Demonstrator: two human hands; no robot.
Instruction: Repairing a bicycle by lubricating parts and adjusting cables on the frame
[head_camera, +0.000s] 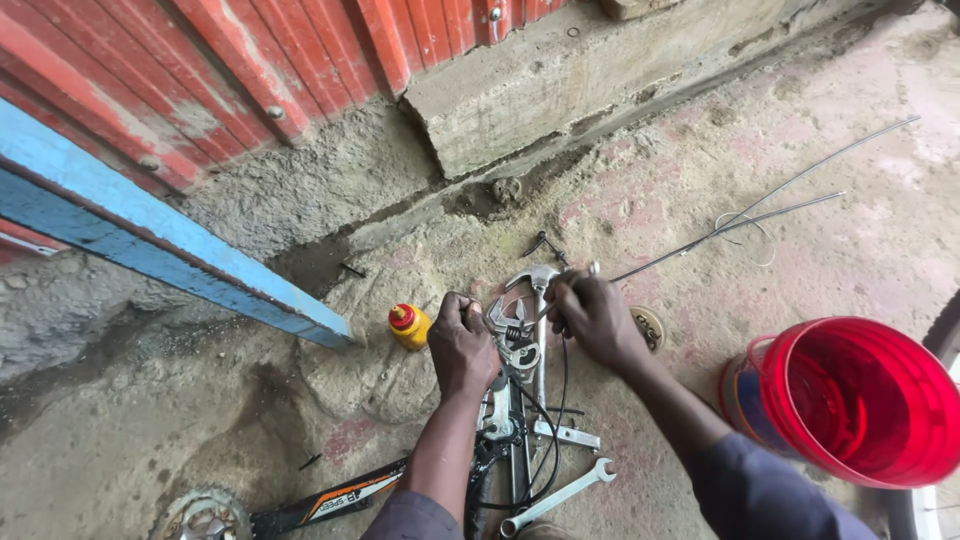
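Metal part in hand: a silver bicycle brake caliper (520, 335) is lying at the frame's centre on the sandy concrete floor (780, 250), above the dark bicycle frame (330, 505).
Left hand (462, 340): it is gripping the caliper's left arm, fingers curled tightly together around it.
Right hand (592, 318): its fingers are pinching shut on a thin metal tool (560, 292), whose kind I cannot tell, and pressing its tip into the caliper's spring.
Doing it well, in my judgement: the left hand ought to be holding the caliper dead steady while the right is working the tip squarely, since a slip could fling the spring or jab the other hand.
Cables: black brake cables (553, 440) are looping down at 6 o'clock, close under both wrists and likely to be snagging.
Wrench: a silver combination wrench (558, 497) is lying at 6 o'clock, well within reach.
Bottle: a small yellow bottle with a red cap (408, 326) is standing at 9 o'clock, just beside the left hand.
Bucket: a red bucket (860, 400) is standing at 4 o'clock, near the right forearm.
Rods: long thin wires (760, 215) are stretching away toward 2 o'clock.
Chainring: a toothed chainring (200, 515) is showing at 8 o'clock.
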